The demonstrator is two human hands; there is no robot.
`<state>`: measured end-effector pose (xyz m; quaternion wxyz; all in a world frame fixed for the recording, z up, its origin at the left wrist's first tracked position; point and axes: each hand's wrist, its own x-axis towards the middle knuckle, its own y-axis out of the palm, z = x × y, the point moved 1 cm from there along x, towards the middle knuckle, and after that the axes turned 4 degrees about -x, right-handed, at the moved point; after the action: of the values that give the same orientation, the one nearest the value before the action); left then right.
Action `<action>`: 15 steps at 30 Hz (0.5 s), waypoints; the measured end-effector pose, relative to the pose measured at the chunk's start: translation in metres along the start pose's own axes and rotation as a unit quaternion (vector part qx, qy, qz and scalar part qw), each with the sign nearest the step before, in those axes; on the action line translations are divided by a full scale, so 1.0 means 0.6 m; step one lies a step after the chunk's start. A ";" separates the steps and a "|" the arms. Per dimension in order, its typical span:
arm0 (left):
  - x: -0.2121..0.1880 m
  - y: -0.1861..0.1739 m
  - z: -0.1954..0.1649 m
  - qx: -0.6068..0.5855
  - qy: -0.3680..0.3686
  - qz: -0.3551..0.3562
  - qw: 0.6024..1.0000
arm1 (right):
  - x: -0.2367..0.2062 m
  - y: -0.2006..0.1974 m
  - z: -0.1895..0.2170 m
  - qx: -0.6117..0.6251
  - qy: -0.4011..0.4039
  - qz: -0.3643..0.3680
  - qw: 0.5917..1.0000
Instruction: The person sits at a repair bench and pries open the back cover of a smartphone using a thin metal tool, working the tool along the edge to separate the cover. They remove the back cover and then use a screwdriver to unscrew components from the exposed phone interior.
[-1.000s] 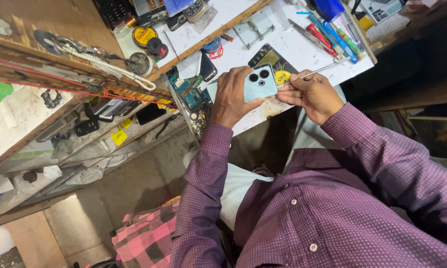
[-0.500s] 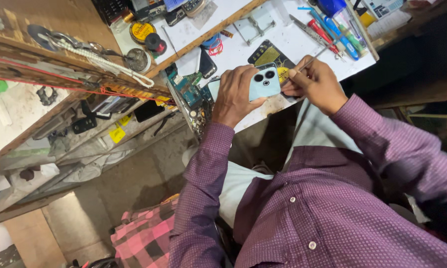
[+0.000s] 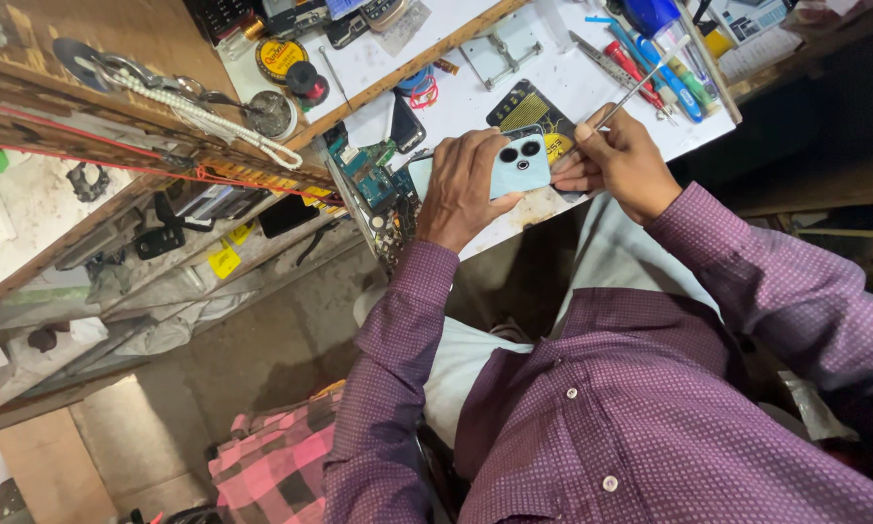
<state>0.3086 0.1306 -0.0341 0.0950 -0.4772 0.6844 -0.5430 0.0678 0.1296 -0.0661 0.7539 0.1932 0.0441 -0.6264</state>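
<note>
- Head view looks down over a purple-sleeved person at a white workbench (image 3: 514, 53).
- Left hand (image 3: 464, 189) is wrapped around a light blue phone (image 3: 520, 167), thumb on its near edge and fingers over the far edge, camera side facing up, held just above the bench edge.
- Right hand (image 3: 623, 160) is pinched shut on a thin metal tool (image 3: 640, 85); the shaft runs up toward 1 o'clock, while the working tip at the phone is hidden by the fingers.
- Phone lies between the two hands, its long axis roughly along 9 to 3 o'clock; the right hand sits just at its 3 o'clock end, touching or very nearly so.
- Left hand is the one carrying it, so it is nearer.
- At 12 o'clock from the phone a black and yellow card (image 3: 528, 105) lies flat.
- Screwdrivers (image 3: 655, 60) with red and blue handles lie at 1 o'clock.
- A green circuit board (image 3: 367, 173) sits at 9 o'clock.
</note>
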 end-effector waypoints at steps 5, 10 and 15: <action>-0.001 0.001 -0.002 0.001 -0.003 0.002 1.000 | -0.004 0.004 -0.002 -0.001 -0.011 -0.005 1.000; -0.003 0.003 -0.001 -0.001 -0.009 0.003 1.000 | 0.002 -0.004 -0.004 -0.058 -0.028 0.015 0.998; -0.002 0.006 0.004 0.002 -0.011 0.014 1.000 | 0.009 -0.008 0.000 -0.067 -0.041 0.056 0.995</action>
<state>0.3087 0.1297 -0.0386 0.1113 -0.4730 0.6890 -0.5377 0.0645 0.1241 -0.0691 0.8003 0.1187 0.0436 -0.5861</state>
